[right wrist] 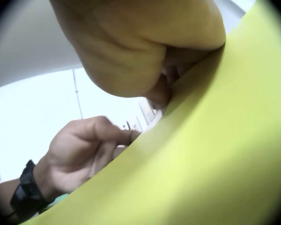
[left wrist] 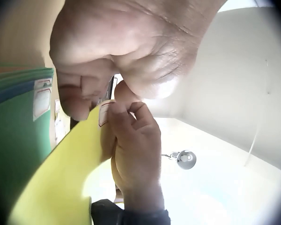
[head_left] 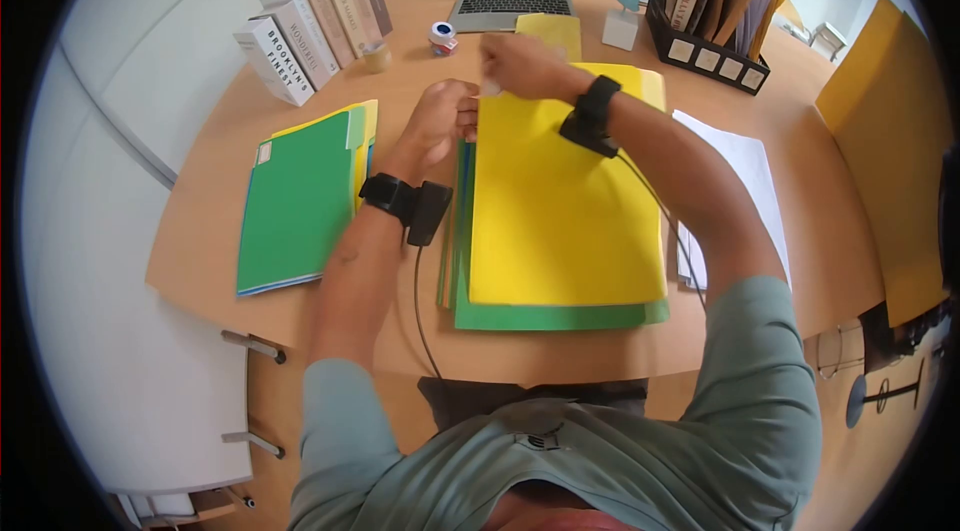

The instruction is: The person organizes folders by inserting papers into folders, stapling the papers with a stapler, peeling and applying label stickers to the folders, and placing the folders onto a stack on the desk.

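Observation:
A yellow folder (head_left: 570,201) lies over a stack of green folders (head_left: 550,317), its upper left edge raised between my two hands. There my left hand (head_left: 438,121) grips the edge with curled fingers. My right hand (head_left: 530,66) pinches the same edge a little higher up, its thumb against a small red-bordered white label (left wrist: 104,114) in the left wrist view. In the right wrist view, the left hand (right wrist: 86,150) has its fingertips right at the folder's rim, while the folder partly hides the right fingers.
Left of the stack lies a pile of green and yellow folders (head_left: 300,196); white papers (head_left: 735,171) lie to the right. Behind stand books (head_left: 320,21), a tape roll (head_left: 443,38), a laptop (head_left: 515,6), a yellow pad (head_left: 553,28) and a black file box (head_left: 715,66).

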Demonstrator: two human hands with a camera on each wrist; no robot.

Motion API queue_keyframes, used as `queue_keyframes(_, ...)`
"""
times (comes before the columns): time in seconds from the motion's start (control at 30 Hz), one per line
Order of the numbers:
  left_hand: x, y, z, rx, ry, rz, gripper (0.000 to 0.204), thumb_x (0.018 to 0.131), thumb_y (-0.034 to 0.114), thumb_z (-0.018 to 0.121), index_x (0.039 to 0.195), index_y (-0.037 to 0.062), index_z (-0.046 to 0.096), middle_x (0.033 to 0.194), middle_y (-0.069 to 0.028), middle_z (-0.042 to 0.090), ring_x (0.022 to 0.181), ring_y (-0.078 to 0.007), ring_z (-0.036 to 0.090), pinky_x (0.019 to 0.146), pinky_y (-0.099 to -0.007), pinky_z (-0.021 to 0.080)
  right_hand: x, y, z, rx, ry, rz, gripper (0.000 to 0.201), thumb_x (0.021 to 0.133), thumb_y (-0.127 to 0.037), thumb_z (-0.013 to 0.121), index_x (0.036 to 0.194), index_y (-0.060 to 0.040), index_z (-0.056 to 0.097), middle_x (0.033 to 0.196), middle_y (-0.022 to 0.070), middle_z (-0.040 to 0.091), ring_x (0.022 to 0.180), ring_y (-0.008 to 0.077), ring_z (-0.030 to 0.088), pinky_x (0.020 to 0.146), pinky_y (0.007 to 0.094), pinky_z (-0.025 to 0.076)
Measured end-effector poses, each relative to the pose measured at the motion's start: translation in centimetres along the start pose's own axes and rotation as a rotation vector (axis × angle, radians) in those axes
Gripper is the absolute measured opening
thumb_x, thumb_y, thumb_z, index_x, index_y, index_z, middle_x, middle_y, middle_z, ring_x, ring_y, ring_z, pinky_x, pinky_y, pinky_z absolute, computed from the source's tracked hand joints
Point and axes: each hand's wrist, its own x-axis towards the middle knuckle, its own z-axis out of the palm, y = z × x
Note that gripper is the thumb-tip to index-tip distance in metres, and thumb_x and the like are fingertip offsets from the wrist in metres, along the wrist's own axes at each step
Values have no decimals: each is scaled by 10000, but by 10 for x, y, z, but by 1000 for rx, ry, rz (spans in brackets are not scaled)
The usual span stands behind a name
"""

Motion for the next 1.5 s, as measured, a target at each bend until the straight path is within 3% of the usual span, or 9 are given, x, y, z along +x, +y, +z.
queue_keyframes(0.1,0,-7,3,258,-212,119,134,940,131,490,934,35,583,850,-49,619,747,-126,592,620,-257,452,5,34,-27,-27,190,124,136,854,-140,581,878,-15,629,895,214,665,899,403,632,795,452,496)
queue_keyframes(0.5,-39,-2,13,757,41,255,207,957,137,492,996,-39,594,853,-18,578,757,-95,525,672,-277,435,-26,14,-58,141,58,181,258,939,-97,492,1134,44,584,948,145,674,864,195,648,753,304,498)
queue_keyframes(0.6,-58,7,-38,875,224,332,223,953,155,469,906,-33,579,729,-28,541,681,-118,493,610,-330,421,-45,-15,-81,627,63,440,316,1001,-189,457,1192,42,559,997,103,669,874,155,636,765,282,502)
queue_keyframes(0.83,-135,53,-217,741,725,90,250,933,111,444,932,-51,634,817,-65,633,731,-137,569,654,-317,460,-109,8,-114,552,-43,489,343,1025,-255,453,1184,26,571,961,64,644,836,124,611,762,262,501)
queue_keyframes(1.1,-150,41,-342,1190,1034,-162,261,880,68,424,966,-71,628,931,-220,663,822,-268,638,711,-335,475,-154,12,-112,623,-115,562,333,1011,-212,472,1207,51,533,940,62,621,820,122,589,730,264,516)
queue_keyframes(1.2,-144,50,-278,1702,1016,-180,270,897,92,467,1040,-85,613,991,-257,653,892,-308,645,770,-332,485,-168,10,-114,686,-115,583,368,1001,-238,493,1221,55,514,996,91,605,863,146,589,773,300,540)
queue_keyframes(1.3,-103,50,-229,1351,703,244,290,935,158,525,1094,-66,616,1010,-184,671,932,-264,644,821,-325,495,-172,-2,-116,845,-62,690,348,997,-242,501,1205,36,521,1046,91,587,918,159,588,803,335,553)
queue_keyframes(1.37,-63,41,-158,780,497,345,285,950,213,569,1069,-34,646,988,-99,679,917,-201,645,840,-315,504,-173,0,-112,929,-78,738,320,984,-246,530,1168,16,536,1070,90,566,991,195,579,827,403,560)
queue_keyframes(1.5,-4,7,-40,615,27,471,260,945,203,587,1034,-27,669,972,-64,677,891,-146,632,843,-290,496,-177,1,-105,975,-42,812,324,959,-255,575,1147,7,543,1080,93,552,1040,229,563,832,453,555)
